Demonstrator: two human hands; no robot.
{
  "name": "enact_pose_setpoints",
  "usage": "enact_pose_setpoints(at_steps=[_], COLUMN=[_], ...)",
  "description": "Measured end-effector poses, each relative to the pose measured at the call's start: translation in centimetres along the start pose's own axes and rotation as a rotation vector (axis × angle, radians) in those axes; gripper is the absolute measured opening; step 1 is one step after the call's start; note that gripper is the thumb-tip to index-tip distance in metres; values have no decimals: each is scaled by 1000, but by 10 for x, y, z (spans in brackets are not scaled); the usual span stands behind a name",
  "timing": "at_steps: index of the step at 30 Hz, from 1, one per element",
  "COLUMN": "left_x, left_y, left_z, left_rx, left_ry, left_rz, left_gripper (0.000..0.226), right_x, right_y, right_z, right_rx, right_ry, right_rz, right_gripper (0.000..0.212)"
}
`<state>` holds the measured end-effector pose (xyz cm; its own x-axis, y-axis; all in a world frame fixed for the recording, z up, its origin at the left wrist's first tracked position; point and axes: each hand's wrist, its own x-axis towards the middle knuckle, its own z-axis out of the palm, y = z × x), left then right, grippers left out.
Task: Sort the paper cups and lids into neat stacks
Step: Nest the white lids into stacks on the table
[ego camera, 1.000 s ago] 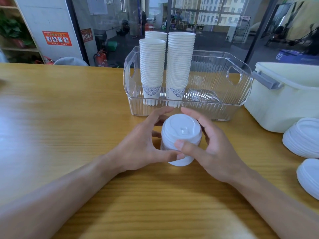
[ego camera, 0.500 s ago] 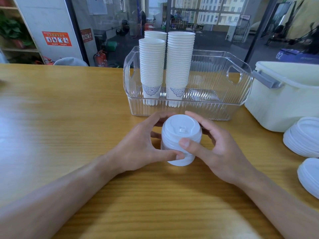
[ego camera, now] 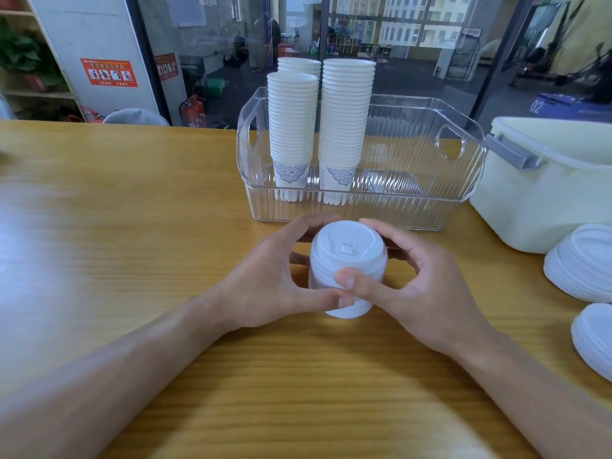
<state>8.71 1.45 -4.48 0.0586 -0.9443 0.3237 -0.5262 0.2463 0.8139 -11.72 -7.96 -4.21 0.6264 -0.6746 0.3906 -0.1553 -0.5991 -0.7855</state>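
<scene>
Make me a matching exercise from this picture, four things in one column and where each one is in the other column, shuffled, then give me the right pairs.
Things:
1. tall stacks of white paper cups
2. short stack of white plastic lids
3. cream plastic lidded tub
4. loose piles of white lids

Places:
A. at the table's right edge, nearest the camera side
B. standing inside the clear ribbed plastic bin
C. between the left hand and right hand
D. right of the clear bin

Pairs: 1-B, 2-C, 3-D, 4-A
</scene>
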Motion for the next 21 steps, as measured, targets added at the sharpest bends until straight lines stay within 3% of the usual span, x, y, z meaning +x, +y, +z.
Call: enact_pose_setpoints(at_steps=[9,21], left_x=[0,1], left_y=[3,2], left_z=[-1,-7], left_rx=[-81,-95], left_ry=[24,-46], left_rz=[-7,-14], left_gripper=[65,69], right_x=[1,1], right_y=[3,6], right_z=[-3,-13], right_rx=[85,37], right_ry=[-57,-112], right_rz=[-35,-34], right_gripper=[68,72])
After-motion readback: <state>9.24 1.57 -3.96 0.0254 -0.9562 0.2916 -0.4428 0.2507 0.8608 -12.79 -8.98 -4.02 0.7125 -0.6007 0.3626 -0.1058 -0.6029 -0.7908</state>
